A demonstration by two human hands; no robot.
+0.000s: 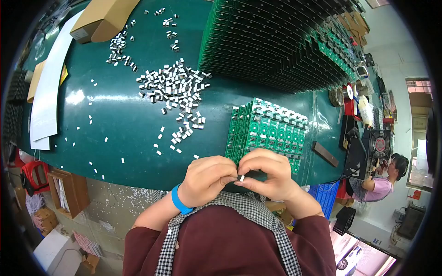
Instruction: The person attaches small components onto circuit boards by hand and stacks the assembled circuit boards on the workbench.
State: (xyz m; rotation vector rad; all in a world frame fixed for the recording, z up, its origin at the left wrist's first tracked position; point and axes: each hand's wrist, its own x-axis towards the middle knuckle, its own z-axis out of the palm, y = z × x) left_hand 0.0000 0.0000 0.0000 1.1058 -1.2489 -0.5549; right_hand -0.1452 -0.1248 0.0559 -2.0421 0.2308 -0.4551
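Observation:
Close to the table's front edge, my two hands meet at one small white-faced block [241, 178]. My right hand [267, 172] pinches it between thumb and index finger. Against the block's left end, the fingertips of my left hand [209, 177] are also pinched together; the exact contact is partly hidden. Just beyond my hands stand several green circuit boards [278, 126] on edge in a stack, carrying rows of ring patterns and small dark parts. To their left lies a heap of loose white-and-black blocks [175, 85].
A tall stack of green boards [262, 41] fills the far right of the green table [115, 133]. Dark bar [325, 154] lies at right. Scattered white bits [106, 139], a white strip [50, 87] and a cardboard box [103, 20] are at left. Another person [380, 184] sits at right.

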